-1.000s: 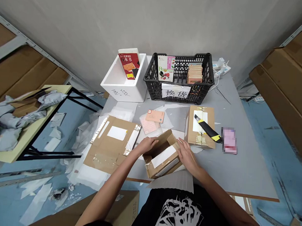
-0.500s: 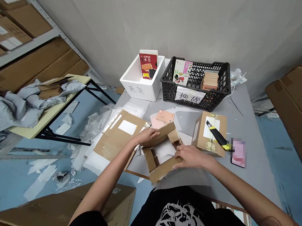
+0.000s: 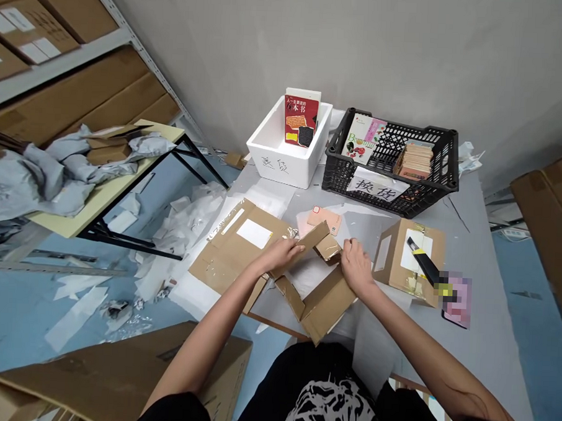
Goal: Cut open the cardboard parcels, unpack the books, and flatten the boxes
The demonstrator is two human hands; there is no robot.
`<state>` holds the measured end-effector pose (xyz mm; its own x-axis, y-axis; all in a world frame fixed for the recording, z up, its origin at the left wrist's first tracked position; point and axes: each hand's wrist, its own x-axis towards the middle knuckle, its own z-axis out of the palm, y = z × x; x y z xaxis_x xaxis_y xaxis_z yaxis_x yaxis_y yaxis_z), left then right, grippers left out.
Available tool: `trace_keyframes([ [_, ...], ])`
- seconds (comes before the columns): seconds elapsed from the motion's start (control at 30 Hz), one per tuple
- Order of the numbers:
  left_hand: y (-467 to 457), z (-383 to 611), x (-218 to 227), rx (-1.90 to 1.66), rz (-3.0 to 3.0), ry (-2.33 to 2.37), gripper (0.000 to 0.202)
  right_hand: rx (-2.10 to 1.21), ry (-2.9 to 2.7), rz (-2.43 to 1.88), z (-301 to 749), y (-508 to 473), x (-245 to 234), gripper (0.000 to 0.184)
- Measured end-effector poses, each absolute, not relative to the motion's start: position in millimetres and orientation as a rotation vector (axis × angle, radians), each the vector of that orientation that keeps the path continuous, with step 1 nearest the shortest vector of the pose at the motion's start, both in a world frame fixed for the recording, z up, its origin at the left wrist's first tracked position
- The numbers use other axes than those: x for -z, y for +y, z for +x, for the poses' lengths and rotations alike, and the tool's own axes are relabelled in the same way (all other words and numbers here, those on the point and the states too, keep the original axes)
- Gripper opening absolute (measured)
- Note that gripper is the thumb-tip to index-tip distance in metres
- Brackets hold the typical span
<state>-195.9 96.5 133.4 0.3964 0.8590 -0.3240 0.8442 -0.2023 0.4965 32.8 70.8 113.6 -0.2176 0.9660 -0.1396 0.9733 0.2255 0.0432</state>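
A small cardboard box with its flaps spread lies at the front of the grey table, white sheeting showing inside it. My left hand grips its far left flap, thumb on top. At the far right corner, the fingers of my right hand are bent over the cardboard edge; their tips are partly hidden. Just beyond the box is a pink card-like item. To the right sits a taped cardboard carton with a black and yellow utility knife on it. A flattened cardboard piece lies left.
A white foam box with books and a black plastic crate with books and cards stand at the back. A phone lies at right. Grey bags cover the side table. A large carton stands low at left.
The small box has turned and its near wall has opened outward. My right hand has moved from the near right side to the far right corner. The camera view has shifted left.
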Motion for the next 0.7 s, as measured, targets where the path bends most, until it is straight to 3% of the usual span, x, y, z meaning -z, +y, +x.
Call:
trace_keyframes([
  [0.07, 97, -201, -134, -0.057, 2.028, 1.456, 0.041, 0.122, 2.352, 1.859, 29, 72, -113, 0.034],
  [0.2, 99, -202, -139, -0.088, 2.024, 1.442, 0.042, 0.071, 2.378, 1.861, 6, 72, -112, 0.056],
  [0.47, 109, -222, -159, 0.06, 2.202, 1.495, 0.043, 0.454, 2.38, 1.899, 3, 98, -116, 0.025],
  [0.63, 103, -226, -157, -0.002, 2.498, 1.712, 0.034, 0.598, 2.27, 2.071, 7, 113, -114, 0.035],
  [0.7, 91, -223, -150, -0.118, 2.746, 1.516, 0.039, 0.61, 2.23, 2.124, 6, 116, -114, 0.037],
])
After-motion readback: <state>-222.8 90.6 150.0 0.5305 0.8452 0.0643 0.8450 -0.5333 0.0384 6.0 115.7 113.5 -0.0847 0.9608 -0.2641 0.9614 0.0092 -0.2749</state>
